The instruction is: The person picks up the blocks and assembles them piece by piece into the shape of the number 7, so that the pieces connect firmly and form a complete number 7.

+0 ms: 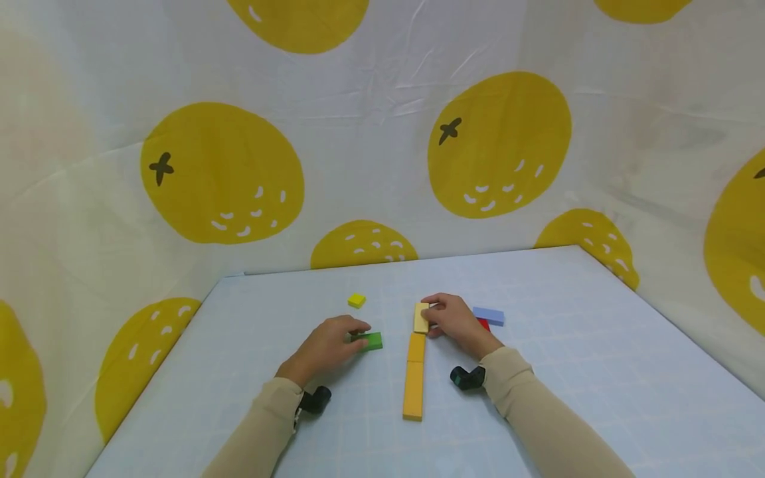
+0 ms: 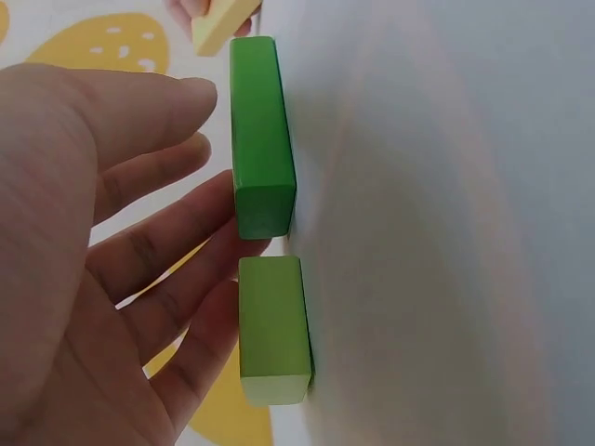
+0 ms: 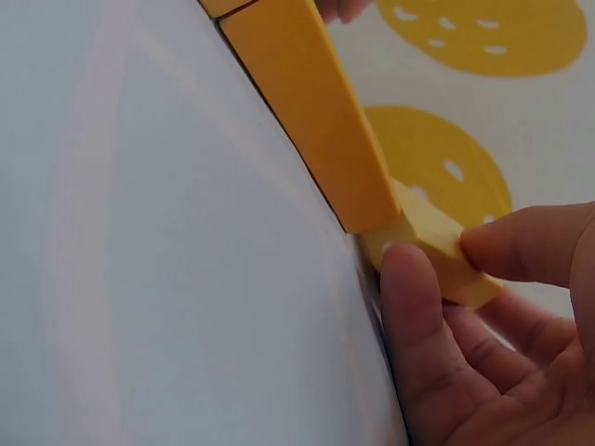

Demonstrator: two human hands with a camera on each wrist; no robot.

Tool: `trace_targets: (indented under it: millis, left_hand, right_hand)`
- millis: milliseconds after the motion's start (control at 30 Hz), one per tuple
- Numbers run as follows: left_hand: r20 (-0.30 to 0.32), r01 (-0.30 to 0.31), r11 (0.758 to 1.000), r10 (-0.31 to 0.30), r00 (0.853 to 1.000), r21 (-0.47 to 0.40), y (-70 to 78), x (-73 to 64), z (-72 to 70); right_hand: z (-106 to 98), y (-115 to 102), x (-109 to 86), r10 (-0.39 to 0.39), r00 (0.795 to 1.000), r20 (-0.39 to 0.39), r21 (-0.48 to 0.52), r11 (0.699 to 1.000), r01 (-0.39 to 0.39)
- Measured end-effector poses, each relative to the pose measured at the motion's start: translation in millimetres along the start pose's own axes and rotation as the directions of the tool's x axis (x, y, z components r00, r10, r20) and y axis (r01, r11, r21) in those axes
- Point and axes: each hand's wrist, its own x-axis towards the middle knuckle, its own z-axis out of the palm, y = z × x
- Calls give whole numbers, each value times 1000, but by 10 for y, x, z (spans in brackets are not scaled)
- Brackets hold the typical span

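My right hand (image 1: 457, 322) pinches a pale yellow block (image 1: 421, 318) between thumb and fingers at the far end of a line of orange blocks. In the right wrist view the pale block (image 3: 432, 237) is tilted against the end of the nearest orange block (image 3: 311, 111). The line holds a shorter orange block (image 1: 416, 347) and a longer one (image 1: 413, 392). Left of it, my left hand (image 1: 327, 345) lies beside a green block (image 1: 374, 340), fingers loosely bent. In the left wrist view, fingertips meet the green block's far side, the thumb is apart, and a light green block (image 2: 274, 325) sits close by.
A small yellow block (image 1: 356, 301) lies farther back on the pale blue table (image 1: 287, 292). Beyond my right hand are a blue block (image 1: 489, 315) and a partly covered red block (image 1: 483, 324). A white curtain (image 1: 364, 153) with yellow fruit prints hangs behind the table.
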Motion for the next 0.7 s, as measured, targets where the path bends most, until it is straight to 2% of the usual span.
trace_targets:
  millis: [267, 400, 700]
  left_hand:
    - [-1, -30, 999, 30, 1000, 39, 15, -5, 37]
    - [-11, -25, 999, 25, 1000, 46, 14, -2, 40]
    - [0, -12, 999, 12, 1000, 50, 16, 32, 19]
  right_hand:
    - [9, 19, -30, -25, 1000, 11, -23, 999, 25]
    - [5, 21, -24, -47, 998, 28, -38, 998, 48]
    - [0, 29, 4, -41, 999, 24, -83, 996, 43]
